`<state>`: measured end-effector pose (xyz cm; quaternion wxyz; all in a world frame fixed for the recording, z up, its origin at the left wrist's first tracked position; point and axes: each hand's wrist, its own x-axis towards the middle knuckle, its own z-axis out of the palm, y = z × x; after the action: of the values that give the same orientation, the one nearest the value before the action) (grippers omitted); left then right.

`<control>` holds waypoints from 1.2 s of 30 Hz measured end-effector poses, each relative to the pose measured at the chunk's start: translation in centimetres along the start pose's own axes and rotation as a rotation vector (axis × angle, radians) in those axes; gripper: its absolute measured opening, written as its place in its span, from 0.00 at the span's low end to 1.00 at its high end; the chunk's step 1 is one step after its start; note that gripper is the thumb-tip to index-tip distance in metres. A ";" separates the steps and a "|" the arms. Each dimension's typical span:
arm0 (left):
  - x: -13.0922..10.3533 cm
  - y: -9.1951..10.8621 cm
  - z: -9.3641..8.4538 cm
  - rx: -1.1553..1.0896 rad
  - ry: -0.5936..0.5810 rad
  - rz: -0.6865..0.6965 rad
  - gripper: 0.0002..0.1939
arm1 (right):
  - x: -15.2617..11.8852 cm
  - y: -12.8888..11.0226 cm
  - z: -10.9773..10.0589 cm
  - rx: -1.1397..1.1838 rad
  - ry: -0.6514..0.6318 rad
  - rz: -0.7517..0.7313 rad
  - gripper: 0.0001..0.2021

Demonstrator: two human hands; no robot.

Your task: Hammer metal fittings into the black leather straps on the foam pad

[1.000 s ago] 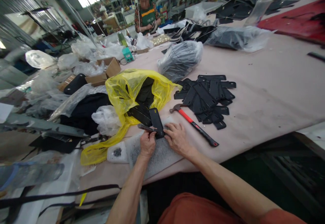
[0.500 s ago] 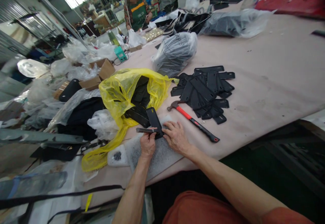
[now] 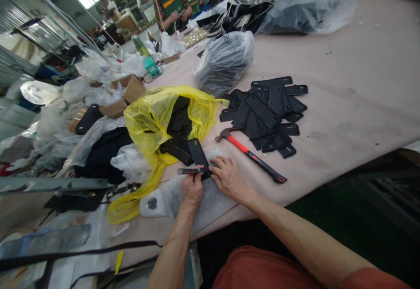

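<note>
My left hand (image 3: pixel 192 189) is closed in a pinch round a short grey metal rod (image 3: pixel 188 171), which points out to the left. The rod's right end meets the near end of a black slotted strip (image 3: pixel 197 152), but the exact contact is hidden by my fingers. Curled at the same end of the strip is my right hand (image 3: pixel 230 179), fingertips gripping its edge. Under both hands lies a speckled whitish slab (image 3: pixel 210 208). A claw hammer (image 3: pixel 249 152) with a red and black handle rests just right of my right hand.
Beyond the hammer is a pile of black strips (image 3: pixel 264 112). A yellow plastic bag (image 3: pixel 141 125) holding more black pieces stands left of it. Behind sits a filled clear bag (image 3: pixel 226 61). Across the table a person (image 3: pixel 170 7) handles something small. Plastic bags crowd the left.
The view has shifted slightly. My hands, the rod and the strip keep nearly the same arrangement. The person across the table has raised their hands.
</note>
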<state>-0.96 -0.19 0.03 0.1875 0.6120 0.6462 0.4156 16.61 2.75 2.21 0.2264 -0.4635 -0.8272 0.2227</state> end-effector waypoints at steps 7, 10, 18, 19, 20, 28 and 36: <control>0.4 0.0 0.2 0.049 -0.043 0.043 0.12 | 0.1 0.1 -0.1 0.000 -0.011 -0.008 0.15; 0.4 0.1 0.0 0.039 -0.052 0.024 0.12 | 0.1 0.1 -0.2 -0.007 -0.024 -0.014 0.15; 0.5 0.1 0.0 0.102 -0.093 0.063 0.12 | -0.1 -0.1 0.0 -0.009 -0.033 -0.016 0.16; 0.5 0.1 0.0 0.110 -0.086 0.074 0.12 | -0.1 -0.1 -0.1 -0.011 -0.044 -0.025 0.16; 0.5 0.1 0.1 0.118 -0.080 0.087 0.12 | -0.1 -0.1 -0.4 -0.014 -0.055 -0.036 0.15; 0.4 -0.1 0.3 0.215 -0.108 0.118 0.11 | -0.6 4.1 -5.4 -0.283 0.028 0.222 0.15; 0.4 0.3 0.2 0.210 -0.112 0.095 0.09 | -0.2 8.4 -7.3 0.486 -0.233 0.757 0.08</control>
<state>-0.71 0.22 0.29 0.1383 0.6805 0.6450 0.3190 26.52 7.67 3.16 0.1369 -0.6382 -0.5437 0.5275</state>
